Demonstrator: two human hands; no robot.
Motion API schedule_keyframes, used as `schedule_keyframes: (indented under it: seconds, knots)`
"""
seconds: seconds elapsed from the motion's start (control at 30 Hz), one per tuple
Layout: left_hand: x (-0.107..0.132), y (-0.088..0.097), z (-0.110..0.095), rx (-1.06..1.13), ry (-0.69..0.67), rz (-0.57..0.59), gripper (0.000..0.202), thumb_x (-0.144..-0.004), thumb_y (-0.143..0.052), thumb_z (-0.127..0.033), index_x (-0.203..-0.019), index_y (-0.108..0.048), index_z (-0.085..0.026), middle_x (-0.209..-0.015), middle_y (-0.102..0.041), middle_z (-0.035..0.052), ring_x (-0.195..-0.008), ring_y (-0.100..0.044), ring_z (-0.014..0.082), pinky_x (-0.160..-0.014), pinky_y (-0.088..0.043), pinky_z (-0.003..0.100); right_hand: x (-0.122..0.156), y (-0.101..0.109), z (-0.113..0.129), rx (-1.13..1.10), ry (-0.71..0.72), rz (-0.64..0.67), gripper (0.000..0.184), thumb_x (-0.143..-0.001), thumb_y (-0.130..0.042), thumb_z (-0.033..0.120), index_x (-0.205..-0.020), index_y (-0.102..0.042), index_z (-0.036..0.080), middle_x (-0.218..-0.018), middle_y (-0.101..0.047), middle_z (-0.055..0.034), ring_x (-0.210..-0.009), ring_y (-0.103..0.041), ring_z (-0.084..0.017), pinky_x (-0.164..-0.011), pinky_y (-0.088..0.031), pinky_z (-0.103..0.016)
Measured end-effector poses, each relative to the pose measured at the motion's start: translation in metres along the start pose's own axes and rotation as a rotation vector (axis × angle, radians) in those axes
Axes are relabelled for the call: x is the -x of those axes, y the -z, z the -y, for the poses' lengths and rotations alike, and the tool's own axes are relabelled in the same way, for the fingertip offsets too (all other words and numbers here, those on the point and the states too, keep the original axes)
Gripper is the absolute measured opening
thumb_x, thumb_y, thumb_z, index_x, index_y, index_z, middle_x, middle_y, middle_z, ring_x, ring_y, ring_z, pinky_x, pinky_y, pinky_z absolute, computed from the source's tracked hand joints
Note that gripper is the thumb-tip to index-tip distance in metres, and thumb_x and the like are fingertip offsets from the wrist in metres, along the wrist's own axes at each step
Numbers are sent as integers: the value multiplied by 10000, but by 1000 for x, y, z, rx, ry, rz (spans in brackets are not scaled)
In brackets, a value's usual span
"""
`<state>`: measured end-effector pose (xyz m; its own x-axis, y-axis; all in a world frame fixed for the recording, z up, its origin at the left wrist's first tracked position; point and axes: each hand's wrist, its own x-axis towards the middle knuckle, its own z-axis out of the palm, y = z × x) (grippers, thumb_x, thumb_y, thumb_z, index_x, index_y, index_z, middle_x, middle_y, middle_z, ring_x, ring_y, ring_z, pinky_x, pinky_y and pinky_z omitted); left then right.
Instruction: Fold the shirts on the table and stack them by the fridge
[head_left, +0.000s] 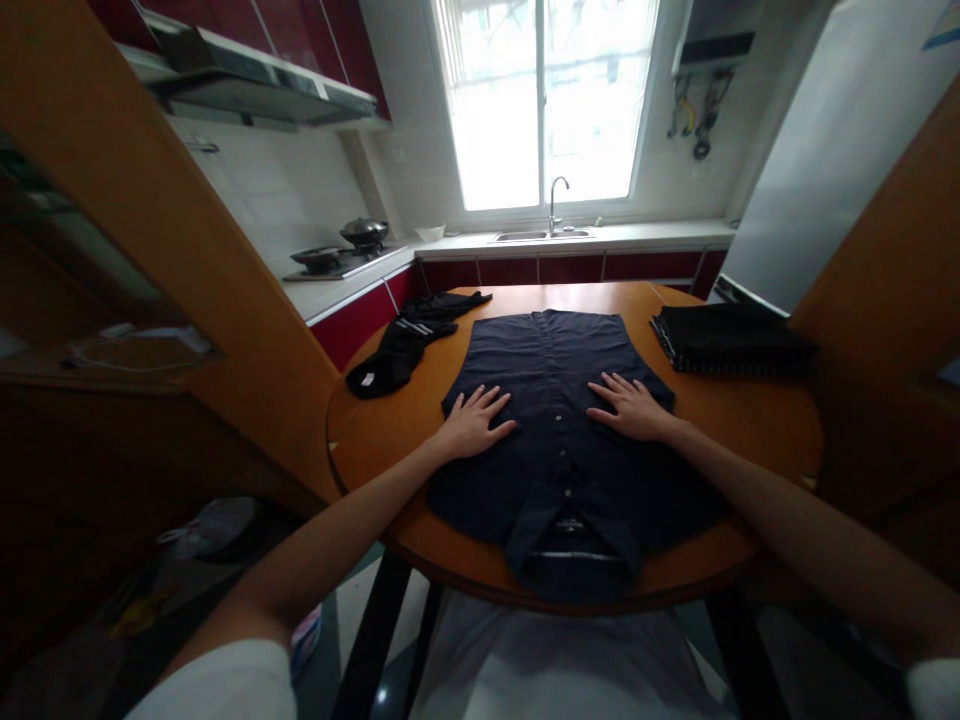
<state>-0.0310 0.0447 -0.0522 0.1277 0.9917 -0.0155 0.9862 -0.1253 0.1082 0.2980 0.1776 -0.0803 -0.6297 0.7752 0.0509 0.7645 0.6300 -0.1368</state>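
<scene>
Evidently both hands lay open and flat, gripping nothing: the left hand (476,422) and right hand (628,405) pressed on the navy button shirt (555,350), spread mid tabletop (750,425). Its collar reached the near edge, so a pull toward the person might have dragged it off.

Matt cloth on smooth wood
The navy shirt (555,360) is soft, matt woven cloth with small light-catching buttons (568,492); the round surface (750,420) beneath is smooth orange-brown wood with a faint sheen.
</scene>
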Motion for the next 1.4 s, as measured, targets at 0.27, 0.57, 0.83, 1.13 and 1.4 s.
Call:
schedule_keyframes:
  seconds: [0.27, 0.57, 0.83, 1.13, 1.4]
  knots:
    - [1, 2, -1, 2, 0, -3, 783, -954, -264, -763, -1595, -291, -314, -1679, -209, 35, -1553, -127, 325, -1216, -115, 619, 0, 1, 0, 0, -8, 9, 837, -929, -266, 781, -1591, -328, 271, -1674, -208, -121, -1543, -165, -322, -1209, -158, -597]
    - [0, 0, 0, 3, -2, -2, 774, -959, -267, -752, -1597, -287, -313, -1681, -201, 33, -1555, -119, 326, -1218, -100, 617, 1, 1, 1, 6, 1, -2, 834, -936, -255, 776, -1589, -337, 263, -1670, -218, -134, -1544, -164, -320, -1207, -167, -594]
    - [-1, -2, 2, 2, -11, -9, 782, -956, -262, -761, -1597, -284, -313, -1681, -202, 42, -1554, -125, 322, -1214, -107, 624, 0, 1, 2, 15, -2, -10, 813, -946, -278, 756, -1583, -350, 256, -1665, -231, -140, -1536, -189, -335, -1198, -185, -603]
    - [1, 1, -1, -8, -6, -16, 744, -966, -278, -742, -1589, -299, -336, -1674, -225, 34, -1548, -142, 343, -1198, -80, 670, -1, -3, -2, -1, 8, -35, 796, -946, -294, 751, -1575, -368, 269, -1661, -250, -132, -1532, -202, -337, -1197, -187, -603]
    - [-1, -2, 4, -37, 102, -113, 676, -996, -304, -661, -1560, -375, -295, -1644, -312, 55, -1531, -211, 342, -1185, -146, 680, -1, -4, -2, -17, 7, -38, 794, -946, -319, 743, -1572, -376, 259, -1661, -250, -136, -1533, -195, -346, -1199, -179, -608]
